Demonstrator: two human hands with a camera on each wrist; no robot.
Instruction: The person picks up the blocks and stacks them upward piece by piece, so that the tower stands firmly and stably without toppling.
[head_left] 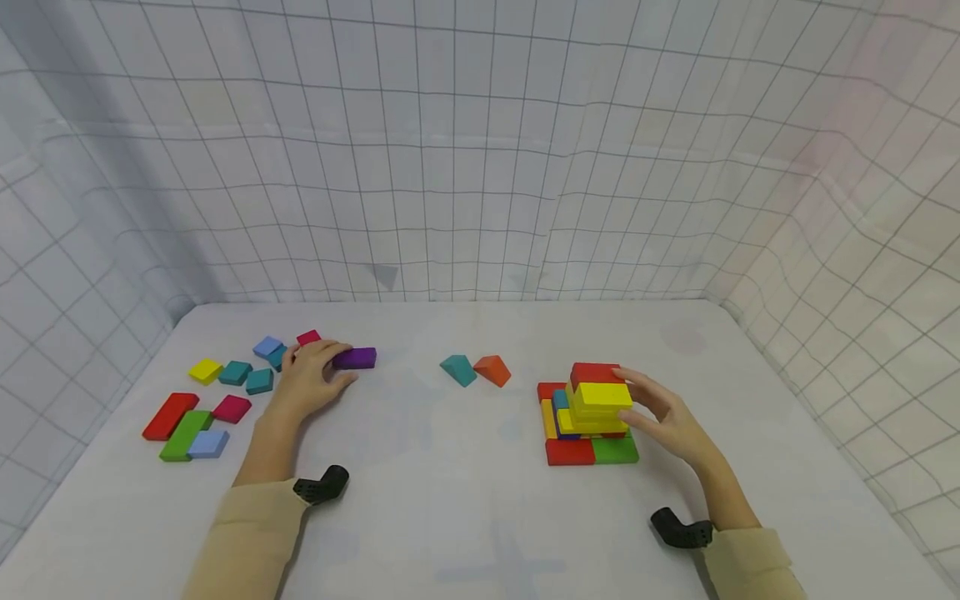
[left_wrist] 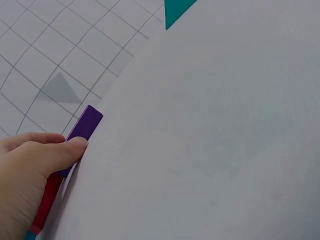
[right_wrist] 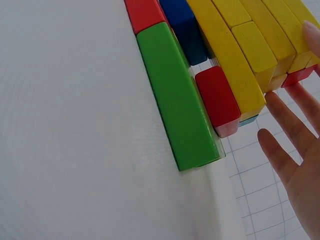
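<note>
In the left wrist view, my left hand (head_left: 307, 375) pinches a purple block (head_left: 355, 358) between its thumb and fingers at the back left. Behind that hand, a crimson block (head_left: 308, 337) partly shows. To the right stands a stack of colored blocks, with a red block (head_left: 595, 372) and a yellow block (head_left: 603, 395) at its top. My right hand (head_left: 667, 417) is at the stack's right side, fingers spread and fairly straight, its thumb and a fingertip touching the upper blocks. Beneath them lie a green block (right_wrist: 175, 95) and a lower red block (head_left: 570, 452).
Between the hands stand a teal triangular block (head_left: 459, 370) and an orange triangular block (head_left: 492, 370). On the left lie several loose blocks, among them a long red block (head_left: 171, 417), a long green block (head_left: 186, 435) and a yellow block (head_left: 206, 371). A gridded curtain (head_left: 480, 167) surrounds the white table.
</note>
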